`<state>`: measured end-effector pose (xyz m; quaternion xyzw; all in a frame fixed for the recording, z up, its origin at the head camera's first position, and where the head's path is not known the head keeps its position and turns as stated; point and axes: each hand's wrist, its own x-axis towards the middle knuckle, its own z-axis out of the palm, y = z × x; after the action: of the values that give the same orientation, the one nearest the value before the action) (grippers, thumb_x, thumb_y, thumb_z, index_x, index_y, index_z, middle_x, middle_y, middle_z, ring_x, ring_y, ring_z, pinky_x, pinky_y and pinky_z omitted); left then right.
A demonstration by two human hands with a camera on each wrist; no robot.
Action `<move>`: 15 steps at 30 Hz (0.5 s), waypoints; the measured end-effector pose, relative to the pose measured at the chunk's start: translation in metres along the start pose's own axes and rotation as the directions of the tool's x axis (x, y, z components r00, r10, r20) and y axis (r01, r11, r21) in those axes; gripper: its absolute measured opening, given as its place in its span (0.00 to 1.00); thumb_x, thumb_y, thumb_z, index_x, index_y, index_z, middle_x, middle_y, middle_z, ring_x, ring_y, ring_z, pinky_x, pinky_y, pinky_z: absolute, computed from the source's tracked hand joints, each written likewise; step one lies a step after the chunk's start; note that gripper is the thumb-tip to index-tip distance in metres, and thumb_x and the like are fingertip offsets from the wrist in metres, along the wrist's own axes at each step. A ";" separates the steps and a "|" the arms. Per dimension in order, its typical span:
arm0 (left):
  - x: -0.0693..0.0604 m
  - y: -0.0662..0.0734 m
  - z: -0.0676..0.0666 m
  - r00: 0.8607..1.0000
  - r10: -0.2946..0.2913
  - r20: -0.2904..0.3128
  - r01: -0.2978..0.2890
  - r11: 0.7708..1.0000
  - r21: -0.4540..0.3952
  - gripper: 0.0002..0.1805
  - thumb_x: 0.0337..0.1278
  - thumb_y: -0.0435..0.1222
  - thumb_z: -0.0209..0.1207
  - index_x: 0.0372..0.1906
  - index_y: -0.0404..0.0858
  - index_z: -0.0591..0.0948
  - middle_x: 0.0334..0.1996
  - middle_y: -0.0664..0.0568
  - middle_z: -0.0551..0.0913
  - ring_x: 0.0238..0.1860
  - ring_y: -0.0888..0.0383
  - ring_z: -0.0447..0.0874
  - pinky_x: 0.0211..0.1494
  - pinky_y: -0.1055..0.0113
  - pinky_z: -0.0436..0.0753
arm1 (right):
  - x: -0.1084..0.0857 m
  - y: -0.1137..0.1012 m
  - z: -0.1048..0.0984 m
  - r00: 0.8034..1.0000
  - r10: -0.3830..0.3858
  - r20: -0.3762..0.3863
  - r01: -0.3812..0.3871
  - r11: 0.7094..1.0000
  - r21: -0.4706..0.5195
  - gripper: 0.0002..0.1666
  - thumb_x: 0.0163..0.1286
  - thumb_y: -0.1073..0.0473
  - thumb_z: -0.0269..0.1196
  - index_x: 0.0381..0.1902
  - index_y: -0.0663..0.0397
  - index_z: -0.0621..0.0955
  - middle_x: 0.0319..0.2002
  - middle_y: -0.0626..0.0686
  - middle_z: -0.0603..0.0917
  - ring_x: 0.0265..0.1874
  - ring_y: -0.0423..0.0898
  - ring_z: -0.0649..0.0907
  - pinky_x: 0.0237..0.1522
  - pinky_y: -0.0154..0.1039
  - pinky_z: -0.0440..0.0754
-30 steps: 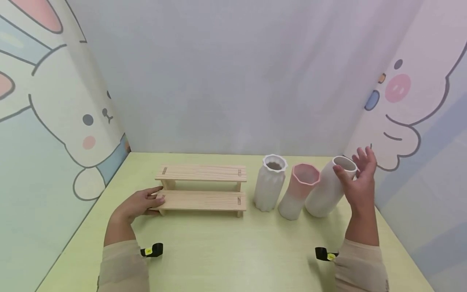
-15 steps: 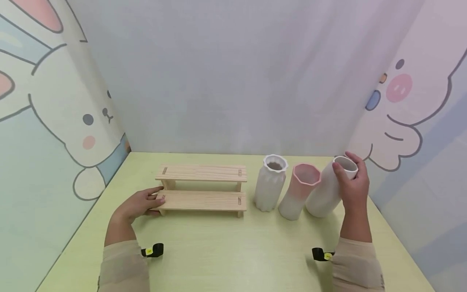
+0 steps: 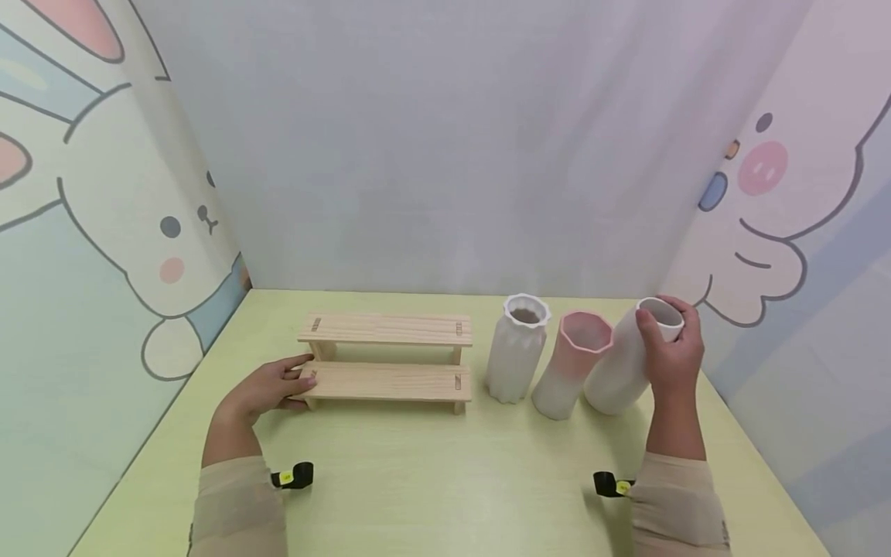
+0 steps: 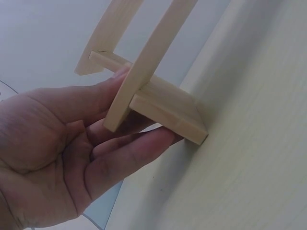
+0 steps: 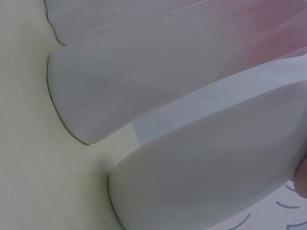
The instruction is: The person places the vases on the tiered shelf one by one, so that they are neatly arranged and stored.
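Note:
A two-tier wooden shelf stand [image 3: 390,382] sits left of centre on the table. My left hand [image 3: 264,393] grips the left end of its lower board, thumb on top. In the left wrist view the fingers of my left hand [image 4: 53,143] curl round the board [image 4: 153,55] and side leg. At the right, a smooth white vase [image 3: 618,367] stands on the table. My right hand [image 3: 675,360] holds it near the rim, thumb at the front and fingers round the far side. The right wrist view shows this vase [image 5: 206,167] but only a fingertip [image 5: 301,179].
Left of the smooth vase stands a pink-and-white vase [image 3: 565,367], close beside it. Further left is a fluted white vase [image 3: 513,362], near the shelf's right end. A pale curtain [image 3: 445,155] hangs behind the table [image 3: 431,480]. Cartoon-printed panels flank both sides.
My right hand has moved left and closed round the top of the smooth white vase. My left hand and the shelf stand have stayed in place.

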<state>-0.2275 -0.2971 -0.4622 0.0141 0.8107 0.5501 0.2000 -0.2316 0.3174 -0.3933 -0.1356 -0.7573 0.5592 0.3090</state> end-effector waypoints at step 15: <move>0.001 -0.002 0.000 1.000 -0.003 0.000 0.003 1.000 -0.010 0.45 0.66 0.45 0.61 0.78 0.36 0.50 0.71 0.31 0.62 0.50 0.54 0.85 0.50 0.56 0.87 | -0.001 0.000 0.000 0.999 -0.029 -0.021 0.029 0.999 -0.023 0.28 0.63 0.44 0.68 0.60 0.37 0.75 0.44 0.38 0.78 0.43 0.37 0.78 0.36 0.23 0.77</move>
<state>-0.2286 -0.2978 -0.4644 0.0117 0.8078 0.5540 0.2010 -0.2310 0.3166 -0.3936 -0.1341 -0.7621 0.5446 0.3235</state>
